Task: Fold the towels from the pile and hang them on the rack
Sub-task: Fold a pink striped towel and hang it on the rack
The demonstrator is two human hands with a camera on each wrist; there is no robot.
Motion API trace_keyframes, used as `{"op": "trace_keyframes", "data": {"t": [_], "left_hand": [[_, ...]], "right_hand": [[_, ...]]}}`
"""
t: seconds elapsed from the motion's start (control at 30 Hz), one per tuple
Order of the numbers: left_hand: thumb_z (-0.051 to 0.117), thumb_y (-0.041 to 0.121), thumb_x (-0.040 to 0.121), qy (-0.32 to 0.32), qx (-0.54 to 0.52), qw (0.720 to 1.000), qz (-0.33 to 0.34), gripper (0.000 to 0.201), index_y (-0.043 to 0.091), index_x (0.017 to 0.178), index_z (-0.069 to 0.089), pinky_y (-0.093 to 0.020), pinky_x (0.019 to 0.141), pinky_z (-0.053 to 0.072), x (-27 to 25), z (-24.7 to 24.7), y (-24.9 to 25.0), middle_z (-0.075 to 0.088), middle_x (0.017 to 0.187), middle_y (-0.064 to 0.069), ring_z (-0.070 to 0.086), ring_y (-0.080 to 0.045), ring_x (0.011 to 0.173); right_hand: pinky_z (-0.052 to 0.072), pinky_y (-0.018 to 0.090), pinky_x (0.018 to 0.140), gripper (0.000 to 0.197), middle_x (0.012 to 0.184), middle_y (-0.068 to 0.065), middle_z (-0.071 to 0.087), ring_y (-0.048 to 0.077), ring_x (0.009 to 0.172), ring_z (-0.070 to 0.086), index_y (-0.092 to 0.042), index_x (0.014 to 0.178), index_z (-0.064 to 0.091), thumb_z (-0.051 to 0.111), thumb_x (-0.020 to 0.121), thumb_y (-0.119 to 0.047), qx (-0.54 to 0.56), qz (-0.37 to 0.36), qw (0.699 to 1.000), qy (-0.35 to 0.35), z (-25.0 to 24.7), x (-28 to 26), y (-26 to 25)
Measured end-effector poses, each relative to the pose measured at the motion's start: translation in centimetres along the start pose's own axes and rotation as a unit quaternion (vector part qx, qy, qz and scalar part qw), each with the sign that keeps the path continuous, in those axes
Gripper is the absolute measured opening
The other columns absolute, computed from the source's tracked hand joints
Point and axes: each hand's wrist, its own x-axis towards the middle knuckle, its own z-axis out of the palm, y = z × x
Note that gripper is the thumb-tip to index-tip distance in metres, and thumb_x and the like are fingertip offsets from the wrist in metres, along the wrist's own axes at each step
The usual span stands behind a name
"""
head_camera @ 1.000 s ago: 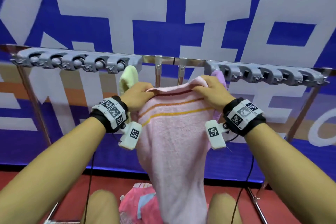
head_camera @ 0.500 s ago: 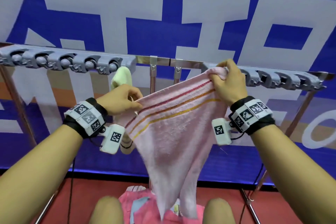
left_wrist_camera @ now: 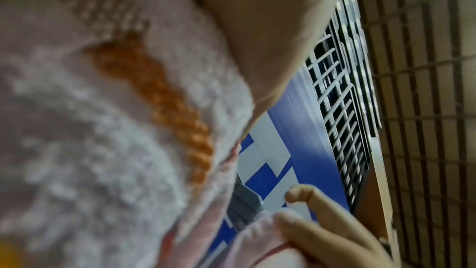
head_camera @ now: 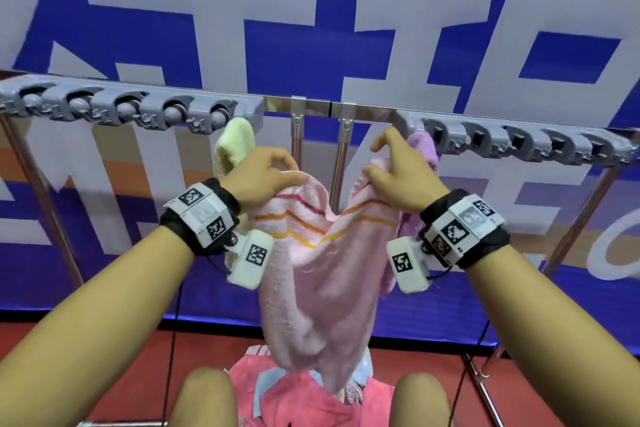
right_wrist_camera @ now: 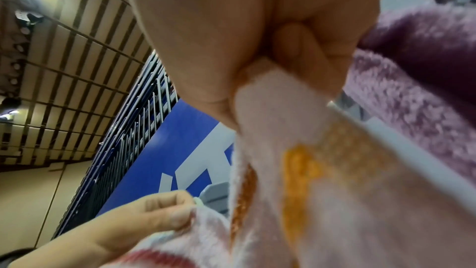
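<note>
Only illegible white banner lettering [head_camera: 221,45].

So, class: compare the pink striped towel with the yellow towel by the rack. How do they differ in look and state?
1. The pink towel has red, orange and yellow stripes; the yellow towel looks plain.
2. The pink towel is held up at its top corners by the left hand and right hand; the yellow towel already hangs at the rack, untouched.
Both are terry cloth.

Pink towel [head_camera: 322,295] w/ red, orange, yellow stripes; grey rack [head_camera: 138,107].
</note>
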Motion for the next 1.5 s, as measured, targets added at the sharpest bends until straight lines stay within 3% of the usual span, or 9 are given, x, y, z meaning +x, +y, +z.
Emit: {"op": "trace_keyframes", "data": {"t": [0.13, 0.23, 0.33, 0.53, 0.7, 0.87, 1.0, 1.3, 1.5], "left_hand": [[0.079, 0.012, 0.075, 0.001, -0.248, 0.965, -0.089, 0.015, 0.008, 0.080, 0.066, -0.025, 0.061, 0.053, -0.3, 1.4, 1.0, 0.067, 0.072, -0.009, 0.061, -0.016, 0.061], [0.069, -0.003, 0.080, -0.049, -0.367, 0.918, -0.139, 0.027, 0.002, 0.107, 0.065, -0.033, 0.062, 0.060, -0.7, 1.8, 1.8, 0.067, 0.089, -0.016, 0.065, -0.025, 0.073], [0.051, -0.018, 0.087, -0.069, -0.405, 0.902, -0.133, 0.038, -0.004, 0.122, 0.058, -0.035, 0.072, 0.060, -0.8, 2.6, 2.2, 0.064, 0.104, -0.022, 0.064, -0.029, 0.086], [0.056, -0.012, 0.090, -0.027, -0.382, 0.916, -0.121, 0.026, -0.007, 0.115, 0.056, -0.031, 0.067, 0.058, -0.9, 4.6, 2.0, 0.063, 0.097, -0.022, 0.064, -0.025, 0.078], [0.064, -0.006, 0.087, 0.008, -0.359, 0.928, -0.102, 0.014, -0.002, 0.100, 0.066, -0.032, 0.067, 0.060, -1.1, 4.5, 1.1, 0.068, 0.089, -0.016, 0.067, -0.023, 0.074], [0.056, -0.004, 0.094, -0.029, -0.364, 0.926, -0.095, 0.020, -0.003, 0.111, 0.067, -0.038, 0.080, 0.061, -1.3, 4.5, 0.8, 0.071, 0.097, -0.017, 0.070, -0.025, 0.086], [0.070, -0.001, 0.085, 0.026, -0.332, 0.939, -0.086, 0.021, -0.003, 0.105, 0.069, -0.032, 0.062, 0.059, -1.6, 4.6, 1.1, 0.072, 0.090, -0.017, 0.070, -0.022, 0.072], [0.068, 0.002, 0.088, 0.033, -0.297, 0.954, -0.039, 0.009, 0.008, 0.092, 0.074, -0.036, 0.067, 0.061, -2.3, 4.9, 0.8, 0.076, 0.085, -0.014, 0.073, -0.025, 0.074], [0.066, 0.003, 0.090, 0.038, -0.280, 0.959, -0.033, 0.011, 0.012, 0.091, 0.073, -0.033, 0.066, 0.060, -2.3, 5.0, 0.1, 0.076, 0.082, -0.009, 0.072, -0.021, 0.074]], "right_hand": [[0.037, 0.029, 0.058, 0.024, 0.071, 0.000, 0.052, 0.023, 0.064, 0.053, -0.016, 0.107, 0.041, 0.055, 0.089, -0.010, 0.052, 0.059, 0.996, -0.047, 1.1, -0.5, 0.1], [0.038, 0.019, 0.041, 0.021, 0.061, -0.003, 0.050, 0.008, 0.044, 0.045, -0.023, 0.090, 0.042, 0.056, 0.088, -0.007, 0.152, 0.073, 0.984, -0.052, 1.4, -0.7, -0.3], [0.046, 0.028, 0.038, 0.021, 0.064, 0.004, 0.053, 0.017, 0.043, 0.052, -0.018, 0.082, 0.047, 0.054, 0.091, 0.000, 0.249, 0.065, 0.962, -0.086, 1.8, -1.0, -1.0], [0.055, 0.029, 0.047, 0.032, 0.059, 0.006, 0.059, 0.020, 0.048, 0.058, 0.003, 0.097, 0.063, 0.040, 0.080, 0.019, 0.327, 0.081, 0.928, -0.159, 2.2, -1.6, -1.8], [0.061, 0.031, 0.069, 0.026, 0.095, 0.022, 0.072, 0.026, 0.078, 0.070, 0.001, 0.108, 0.065, 0.055, 0.087, 0.014, 0.321, 0.039, 0.927, -0.191, 2.3, -2.1, -1.3], [0.053, 0.022, 0.062, 0.018, 0.081, 0.012, 0.075, 0.009, 0.064, 0.067, -0.003, 0.101, 0.072, 0.059, 0.090, 0.003, 0.223, -0.007, 0.964, -0.143, 2.7, -2.1, -0.6], [0.060, 0.036, 0.068, 0.013, 0.076, 0.003, 0.075, 0.016, 0.068, 0.073, -0.008, 0.094, 0.074, 0.061, 0.092, -0.008, 0.186, -0.006, 0.977, -0.102, 3.5, -1.7, -0.3], [0.059, 0.039, 0.059, 0.010, 0.061, -0.001, 0.070, 0.011, 0.055, 0.066, -0.007, 0.090, 0.075, 0.064, 0.089, -0.009, 0.169, -0.008, 0.977, -0.132, 3.6, -1.7, -0.6], [0.061, 0.043, 0.066, 0.013, 0.077, 0.014, 0.074, 0.027, 0.068, 0.072, -0.003, 0.094, 0.073, 0.067, 0.091, -0.014, 0.178, 0.009, 0.962, -0.206, 3.3, -1.6, -0.5]]}}
